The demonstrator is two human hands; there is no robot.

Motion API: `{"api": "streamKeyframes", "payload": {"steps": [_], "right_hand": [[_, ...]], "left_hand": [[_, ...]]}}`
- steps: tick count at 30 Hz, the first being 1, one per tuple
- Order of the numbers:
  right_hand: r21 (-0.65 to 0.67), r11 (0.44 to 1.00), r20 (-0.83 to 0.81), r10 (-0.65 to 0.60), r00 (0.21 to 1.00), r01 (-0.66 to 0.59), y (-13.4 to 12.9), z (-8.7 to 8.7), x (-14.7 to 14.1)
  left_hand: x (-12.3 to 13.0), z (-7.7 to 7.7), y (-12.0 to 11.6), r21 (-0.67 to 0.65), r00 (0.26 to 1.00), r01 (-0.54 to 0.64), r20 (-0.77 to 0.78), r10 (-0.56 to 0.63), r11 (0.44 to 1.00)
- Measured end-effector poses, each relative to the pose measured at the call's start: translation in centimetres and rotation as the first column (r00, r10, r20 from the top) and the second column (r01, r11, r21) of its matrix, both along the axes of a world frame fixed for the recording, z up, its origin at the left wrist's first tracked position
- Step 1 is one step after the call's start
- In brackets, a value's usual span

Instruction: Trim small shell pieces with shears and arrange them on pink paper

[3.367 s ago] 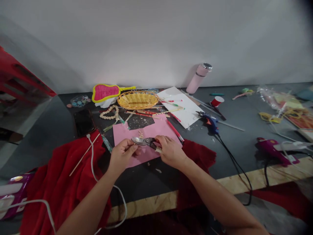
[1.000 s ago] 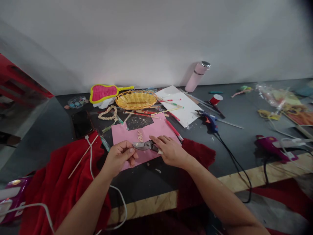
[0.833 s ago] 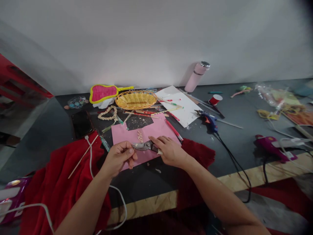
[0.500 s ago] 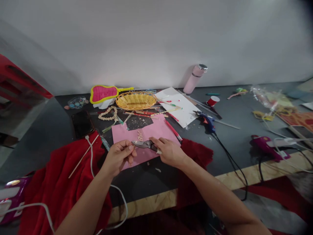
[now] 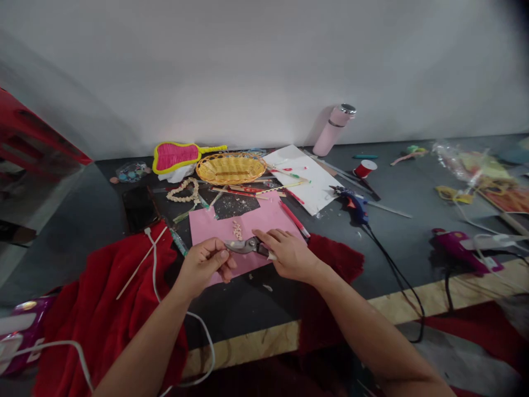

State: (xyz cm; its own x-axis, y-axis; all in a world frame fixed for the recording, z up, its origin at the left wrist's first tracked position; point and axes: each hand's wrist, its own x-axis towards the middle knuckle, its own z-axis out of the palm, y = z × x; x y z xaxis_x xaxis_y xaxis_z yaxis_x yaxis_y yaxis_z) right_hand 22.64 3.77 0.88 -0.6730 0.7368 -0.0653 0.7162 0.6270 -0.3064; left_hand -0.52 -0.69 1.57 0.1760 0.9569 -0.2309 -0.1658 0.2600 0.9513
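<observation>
Holding the shears: the right hand [image 5: 287, 255] is wrapped around the handles of the shears [image 5: 248, 245], fingers clamped over them.
Shears: dark metal, with a curved grey blade and a round pivot; the handles are mostly hidden by the palm. A small pale bit shows at the blade.
Left hand [image 5: 209, 262]: at the blade's tip, fingers bent toward the thumb; whether they pinch something thin, I cannot tell.
Pink paper [image 5: 252, 223]: beneath the shears, its back edge notched, with a small heap of pale pieces [image 5: 237, 230] just beyond the blade.
Counter [image 5: 248, 309]: its dark surface shows between the paper and the pale front edge [image 5: 243, 344], with a few scraps on it.
Left side: red cloth [image 5: 107, 275] spreads over the counter near the left forearm, a white cable [image 5: 155, 264] across it; a phone [image 5: 139, 208] lies beyond.
Right side: another red cloth [image 5: 339, 258] lies beside the right wrist; open dark surface stretches between the blue glue gun [image 5: 356, 207] and the purple device [image 5: 460, 248].
Far side: yellow basket [image 5: 231, 168] and white sheet [image 5: 312, 190] limit room behind the paper.
Shears to hands: blade pointing left from the right hand, between both hands, above the paper.
</observation>
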Motion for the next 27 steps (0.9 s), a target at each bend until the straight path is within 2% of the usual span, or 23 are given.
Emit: {"api": "streamKeyframes", "payload": {"steps": [14, 24, 27], "right_hand": [[-0.001, 0.995, 0.026, -0.096, 0.995, 0.096, -0.81, 0.37, -0.90], [-0.117, 0.993, -0.100, 0.019, 0.995, -0.031, -0.69, 0.34, -0.02], [-0.108, 0.994, -0.115, 0.012, 0.993, -0.025, -0.65, 0.31, -0.06]], "left_hand": [[-0.24, -0.04, 0.19, -0.002, 0.996, -0.048, 0.078, 0.048, 0.999], [0.12, -0.35, -0.14, 0.092, 0.998, -0.054, 0.050, 0.049, 0.994], [0.09, -0.68, -0.07, 0.096, 0.996, -0.051, 0.076, 0.044, 0.994]]}}
